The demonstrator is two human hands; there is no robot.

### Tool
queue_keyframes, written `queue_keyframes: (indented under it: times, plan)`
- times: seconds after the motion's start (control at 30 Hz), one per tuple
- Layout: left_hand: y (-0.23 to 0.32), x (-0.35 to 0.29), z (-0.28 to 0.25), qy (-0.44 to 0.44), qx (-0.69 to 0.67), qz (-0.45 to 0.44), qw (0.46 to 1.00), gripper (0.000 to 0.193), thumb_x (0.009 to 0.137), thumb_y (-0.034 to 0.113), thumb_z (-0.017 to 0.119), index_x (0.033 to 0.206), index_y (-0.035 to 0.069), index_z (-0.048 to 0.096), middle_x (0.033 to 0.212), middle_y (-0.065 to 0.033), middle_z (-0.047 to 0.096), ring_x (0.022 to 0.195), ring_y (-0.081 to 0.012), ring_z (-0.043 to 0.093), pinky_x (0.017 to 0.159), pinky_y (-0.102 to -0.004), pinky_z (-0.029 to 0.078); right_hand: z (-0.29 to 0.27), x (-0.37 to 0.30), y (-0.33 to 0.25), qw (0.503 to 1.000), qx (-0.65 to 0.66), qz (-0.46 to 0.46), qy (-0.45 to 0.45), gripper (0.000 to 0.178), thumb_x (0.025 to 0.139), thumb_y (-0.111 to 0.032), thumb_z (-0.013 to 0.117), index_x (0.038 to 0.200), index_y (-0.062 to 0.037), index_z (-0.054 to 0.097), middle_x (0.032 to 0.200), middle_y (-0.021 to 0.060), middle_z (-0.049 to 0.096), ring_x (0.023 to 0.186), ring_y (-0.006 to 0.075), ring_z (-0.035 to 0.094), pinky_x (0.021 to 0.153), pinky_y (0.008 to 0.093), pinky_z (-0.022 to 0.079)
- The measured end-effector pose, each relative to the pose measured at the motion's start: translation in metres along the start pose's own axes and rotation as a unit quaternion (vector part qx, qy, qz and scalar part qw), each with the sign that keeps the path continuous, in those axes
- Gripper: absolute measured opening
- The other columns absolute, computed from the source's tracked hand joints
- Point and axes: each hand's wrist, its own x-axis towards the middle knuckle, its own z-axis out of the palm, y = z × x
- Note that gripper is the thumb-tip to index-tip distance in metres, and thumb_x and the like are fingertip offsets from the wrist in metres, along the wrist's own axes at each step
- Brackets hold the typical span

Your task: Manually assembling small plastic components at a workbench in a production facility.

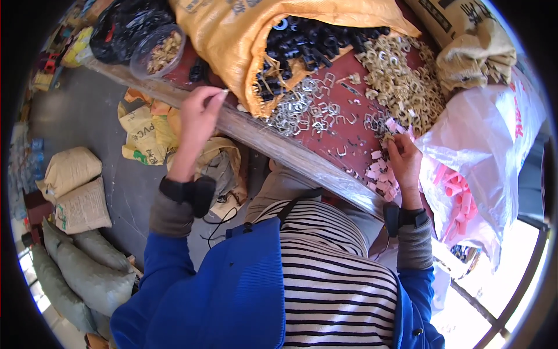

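My left hand [199,115] is raised above the bench's wooden front edge, with thumb and forefinger pinched on a small pale piece [225,91] whose kind is too small to tell. My right hand [405,163] is low over the right part of the red bench top, fingers closed together beside a pile of pink plastic pieces [381,174]. What its fingertips hold, if anything, I cannot make out. Just beyond it lie many beige plastic clips [401,75]. Between the hands, U-shaped metal clips [296,107] are heaped and scattered on the red top.
An orange woven sack [226,41] spills black plastic parts [308,43]. Left of it stands a clear tub [158,52] of small tan pieces. A white bag [465,134] with pink tubes [457,192] is at the right. Full sacks [81,192] rest on the floor at left.
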Motion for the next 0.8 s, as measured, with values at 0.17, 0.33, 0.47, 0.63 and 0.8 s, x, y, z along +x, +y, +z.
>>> queue_keyframes:
  times: [0.17,0.33,0.47,0.63,0.8]
  plan:
    - [0.021,-0.029,-0.046,-0.101,-0.1,-0.082,0.986,0.009,0.08,0.008,0.053,0.08,0.0,0.053,0.073,0.0018,0.051,0.068,-0.0051,0.045,0.063,-0.0181,0.036,-0.007,0.01,-0.006,1.0,0.008,0.014,0.019,0.009,0.073,-0.011,0.058,0.074,-0.002,0.056,0.057,0.0085,0.056,0.051,0.0159,0.055,0.049,0.0264,0.043]
    - [-0.014,-0.079,-0.047,-0.334,-0.011,-0.132,0.933,0.01,0.074,0.008,0.056,0.077,-0.001,0.053,0.072,-0.0003,0.052,0.068,-0.0082,0.048,0.063,-0.022,0.039,-0.012,0.018,-0.002,0.998,-0.068,0.008,0.011,0.013,0.075,-0.014,0.058,0.081,-0.002,0.057,0.06,0.0076,0.056,0.054,0.0112,0.054,0.051,0.0247,0.043]
    - [-0.006,-0.092,-0.039,-0.398,0.037,-0.113,0.91,0.009,0.073,0.007,0.057,0.079,0.0,0.056,0.072,-0.0019,0.056,0.066,-0.0094,0.051,0.061,-0.0231,0.041,-0.01,0.02,-0.003,0.993,-0.12,-0.021,0.006,0.015,0.074,-0.016,0.059,0.081,-0.0032,0.056,0.062,0.0096,0.057,0.053,0.0163,0.056,0.051,0.0268,0.043]
    - [0.071,-0.042,-0.008,-0.442,-0.231,-0.197,0.844,0.013,0.077,0.011,0.057,0.084,0.0,0.058,0.075,0.0005,0.057,0.066,-0.004,0.049,0.059,-0.0193,0.041,-0.014,0.017,0.001,0.993,-0.114,-0.031,0.002,0.014,0.074,-0.014,0.059,0.081,-0.0027,0.055,0.063,0.0096,0.058,0.053,0.0183,0.056,0.051,0.0274,0.044]
    - [0.118,0.03,0.056,-0.388,-0.19,-0.013,0.902,0.015,0.076,0.013,0.059,0.081,-0.001,0.058,0.074,-0.0009,0.056,0.066,-0.0058,0.05,0.058,-0.0196,0.041,-0.022,0.006,-0.001,0.999,-0.038,-0.016,-0.022,0.014,0.073,-0.01,0.06,0.083,-0.001,0.055,0.061,0.0073,0.055,0.053,0.012,0.052,0.05,0.0237,0.042]
